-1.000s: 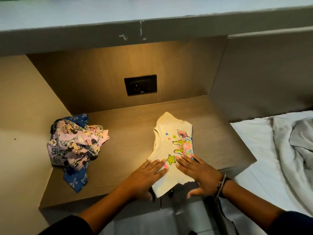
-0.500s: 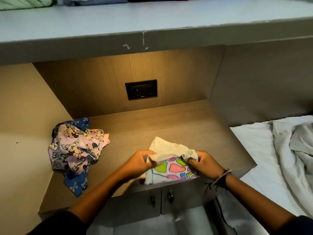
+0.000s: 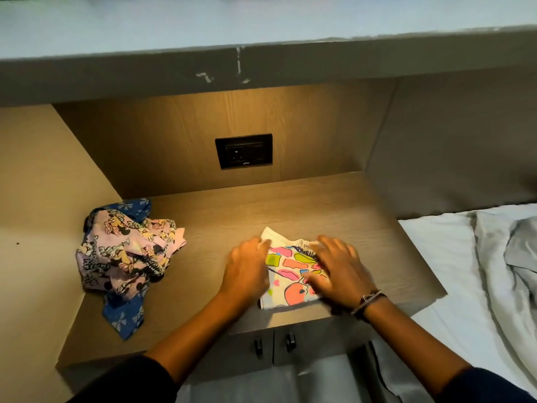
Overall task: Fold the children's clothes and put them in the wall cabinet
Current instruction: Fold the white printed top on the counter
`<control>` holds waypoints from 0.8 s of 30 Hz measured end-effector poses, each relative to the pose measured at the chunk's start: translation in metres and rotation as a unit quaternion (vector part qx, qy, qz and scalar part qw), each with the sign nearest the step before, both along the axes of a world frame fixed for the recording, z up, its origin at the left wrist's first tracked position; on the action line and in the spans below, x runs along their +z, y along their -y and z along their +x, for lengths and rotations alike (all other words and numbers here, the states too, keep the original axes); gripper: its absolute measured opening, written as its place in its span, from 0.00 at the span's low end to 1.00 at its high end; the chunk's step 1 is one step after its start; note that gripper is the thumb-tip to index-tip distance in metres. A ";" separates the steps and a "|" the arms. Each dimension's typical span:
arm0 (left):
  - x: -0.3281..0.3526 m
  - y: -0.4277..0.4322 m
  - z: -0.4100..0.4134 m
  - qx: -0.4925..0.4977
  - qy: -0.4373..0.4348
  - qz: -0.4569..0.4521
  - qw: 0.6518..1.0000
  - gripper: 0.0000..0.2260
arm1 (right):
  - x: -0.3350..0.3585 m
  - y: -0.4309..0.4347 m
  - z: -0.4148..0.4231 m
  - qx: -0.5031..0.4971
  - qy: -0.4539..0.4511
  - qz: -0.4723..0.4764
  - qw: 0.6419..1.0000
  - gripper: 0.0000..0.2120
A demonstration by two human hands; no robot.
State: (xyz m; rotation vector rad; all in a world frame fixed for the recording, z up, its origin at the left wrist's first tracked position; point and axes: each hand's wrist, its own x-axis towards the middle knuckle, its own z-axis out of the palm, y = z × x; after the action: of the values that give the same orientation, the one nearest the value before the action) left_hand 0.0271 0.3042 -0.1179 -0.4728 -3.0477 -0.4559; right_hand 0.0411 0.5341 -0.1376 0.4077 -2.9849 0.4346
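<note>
Your folded white T-shirt, printed with pink, orange, green and blue shapes, lies flat on the wooden counter near its front edge, right of centre. Your left hand rests against the shirt's left edge with fingers extended and gripping nothing. Your right hand lies palm down on the shirt's right half, fingers spread and pressing the cloth, not grasping it. Both hands are slightly motion-blurred. A beaded bracelet sits on your right wrist. Dark lettering shows on the shirt beside the collar, partly covered by your right hand and not readable. Well apart to the left, against the side wall, sits a crumpled pile: a pink garment with a cartoon-mouse print lies on top of a blue garment with white bows. The pink garment carries black block lettering that is too creased to read. A black socket panel is set in the back wall; a small pale mark at its lower edge is too small to read. Below the counter's front edge are two cabinet doors with dark handles. A grey-blue ledge runs overhead, its front face chipped. To the right a bed with a white sheet carries a rumpled grey blanket.
</note>
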 end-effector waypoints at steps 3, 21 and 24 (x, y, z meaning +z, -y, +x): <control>-0.016 0.009 0.014 -0.224 0.044 -0.058 0.972 0.30 | -0.007 -0.011 0.019 0.193 0.081 0.106 0.972 0.43; -0.023 0.037 0.057 -0.089 0.205 0.300 0.928 0.18 | 0.013 0.004 0.058 0.136 0.161 -0.181 0.961 0.10; -0.013 0.041 0.045 0.012 0.294 0.378 0.878 0.09 | 0.020 0.016 0.041 0.070 0.177 -0.251 0.949 0.10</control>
State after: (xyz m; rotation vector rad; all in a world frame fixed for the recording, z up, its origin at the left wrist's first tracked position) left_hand 0.0719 0.2629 -0.1311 -0.2705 -2.9635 -1.9899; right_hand 0.0824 0.5176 -0.1177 0.5324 -3.0068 1.3737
